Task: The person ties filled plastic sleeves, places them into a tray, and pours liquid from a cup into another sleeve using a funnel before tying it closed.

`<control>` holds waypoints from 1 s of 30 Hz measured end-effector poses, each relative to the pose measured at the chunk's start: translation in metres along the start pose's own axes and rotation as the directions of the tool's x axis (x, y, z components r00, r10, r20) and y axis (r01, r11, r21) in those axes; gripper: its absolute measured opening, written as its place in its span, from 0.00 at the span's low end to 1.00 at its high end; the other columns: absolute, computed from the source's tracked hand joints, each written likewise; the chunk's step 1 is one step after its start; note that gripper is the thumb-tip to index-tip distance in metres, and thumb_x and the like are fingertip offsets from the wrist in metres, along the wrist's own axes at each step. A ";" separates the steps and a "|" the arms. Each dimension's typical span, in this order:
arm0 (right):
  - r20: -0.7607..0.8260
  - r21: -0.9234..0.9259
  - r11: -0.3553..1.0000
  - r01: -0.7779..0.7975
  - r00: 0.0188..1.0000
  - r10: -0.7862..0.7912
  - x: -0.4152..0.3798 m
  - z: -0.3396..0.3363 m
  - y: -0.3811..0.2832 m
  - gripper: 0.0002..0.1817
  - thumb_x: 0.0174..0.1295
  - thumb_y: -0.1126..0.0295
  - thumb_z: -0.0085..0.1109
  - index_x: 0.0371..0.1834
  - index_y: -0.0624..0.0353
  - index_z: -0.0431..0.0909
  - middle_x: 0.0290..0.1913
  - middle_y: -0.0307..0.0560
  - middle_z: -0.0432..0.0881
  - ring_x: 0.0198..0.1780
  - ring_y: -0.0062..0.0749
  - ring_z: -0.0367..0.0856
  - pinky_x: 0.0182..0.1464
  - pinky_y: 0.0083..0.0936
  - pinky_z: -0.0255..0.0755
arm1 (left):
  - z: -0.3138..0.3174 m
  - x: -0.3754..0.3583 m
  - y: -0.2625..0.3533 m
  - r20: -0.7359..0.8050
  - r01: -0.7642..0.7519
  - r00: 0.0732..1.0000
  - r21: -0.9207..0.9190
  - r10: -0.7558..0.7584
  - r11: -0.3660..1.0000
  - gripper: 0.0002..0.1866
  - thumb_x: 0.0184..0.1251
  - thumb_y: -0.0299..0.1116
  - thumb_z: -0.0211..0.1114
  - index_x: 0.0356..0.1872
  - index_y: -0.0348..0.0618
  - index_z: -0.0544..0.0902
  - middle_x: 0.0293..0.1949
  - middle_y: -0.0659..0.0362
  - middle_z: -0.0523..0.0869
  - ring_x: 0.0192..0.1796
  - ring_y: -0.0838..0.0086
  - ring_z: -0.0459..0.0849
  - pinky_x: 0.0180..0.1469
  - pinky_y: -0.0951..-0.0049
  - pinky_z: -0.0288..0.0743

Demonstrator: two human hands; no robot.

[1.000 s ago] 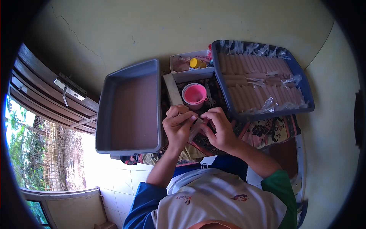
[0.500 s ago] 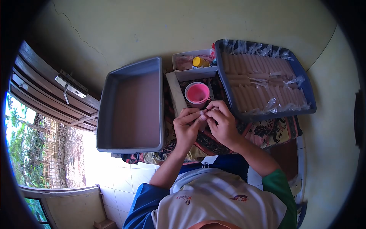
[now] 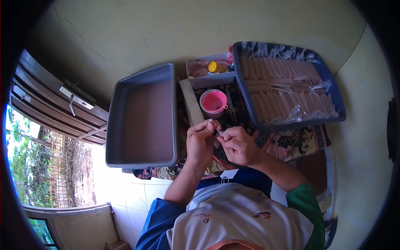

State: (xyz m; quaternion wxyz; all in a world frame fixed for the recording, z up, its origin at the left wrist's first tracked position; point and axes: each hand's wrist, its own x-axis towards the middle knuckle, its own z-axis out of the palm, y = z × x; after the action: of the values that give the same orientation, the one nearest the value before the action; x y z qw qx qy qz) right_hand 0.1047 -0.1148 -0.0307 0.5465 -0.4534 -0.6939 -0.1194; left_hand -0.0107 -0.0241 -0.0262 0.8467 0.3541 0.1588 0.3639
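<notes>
My left hand [image 3: 200, 135] is closed in a pinch, its fingertips just in front of the pink funnel [image 3: 215, 100]. My right hand [image 3: 238, 145] is pinched beside it. Between the fingertips of both hands runs a thin, whitish twisted piece of plastic [image 3: 219, 132], gripped at both sides. It looks like the neck of a plastic bag; the rest of it is hidden behind my fingers. The funnel sits in a white cup [image 3: 206, 109] beyond my hands.
On the left stands a grey tub [image 3: 176, 137] of brownish liquid. A blue tray [image 3: 287, 126] at right holds several rows of filled plastic bags [image 3: 283, 102]. A white box [image 3: 212, 80] with a yellow-lidded jar [image 3: 216, 67] stands behind. Patterned cloth [image 3: 291, 146] covers the table.
My hands have drawn slightly apart, and the twisted plastic now shows between them. My left hand has turned more upright; my right hand has shifted a little toward me.
</notes>
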 end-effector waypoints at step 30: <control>-0.044 0.028 0.886 -0.462 0.885 0.463 -0.024 0.013 0.015 0.08 0.49 0.81 0.70 0.32 0.65 0.83 0.49 0.48 0.76 0.32 0.30 0.77 0.37 0.28 0.73 | -0.013 0.000 -0.009 0.107 -0.303 0.944 0.662 0.313 0.686 0.03 0.54 0.18 0.69 0.30 0.34 0.88 0.31 0.59 0.87 0.45 0.71 0.78 0.50 0.72 0.71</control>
State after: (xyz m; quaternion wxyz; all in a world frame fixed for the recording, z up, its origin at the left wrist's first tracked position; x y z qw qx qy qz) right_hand 0.1074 -0.1099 -0.0608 0.5799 -0.5981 -0.5531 0.0090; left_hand -0.0132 -0.0225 -0.0423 0.5881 0.6532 0.2231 0.4216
